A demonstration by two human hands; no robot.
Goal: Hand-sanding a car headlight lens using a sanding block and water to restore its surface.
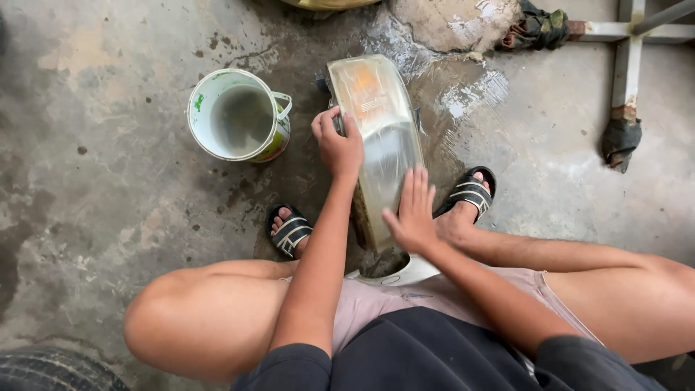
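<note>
While I squatted over the wet concrete floor [108, 188], the headlight lens [380, 137] stood propped lengthwise between my sandalled feet, its orange-tinted end pointing away from me and its near end resting against a white curved piece [409, 271] by my knees. My left hand [339, 148] was curled over the lens's left edge near the top, fingers wrapped round the rim and thumb behind, gripping it firmly. My right hand [413, 213] lay flat and open on the cloudy face lower down, fingers together and stretched out, holding nothing that I could make out; if a scrap of abrasive paper sat under the palm, it was hidden.

To work that surface well, I judged the left hand had to keep the lens from rocking while the right pressed evenly with the whole palm, stroking along the length rather than digging in with fingertips, and keeping the face wet.

The bucket [239, 114], holding murky water, stood just beside the lens on my left, near enough to reach without letting go. The right side had open floor out to the metal frame [628, 65] with its rags [537, 27]. A tyre [54, 369] sat by my left knee, well clear.
</note>
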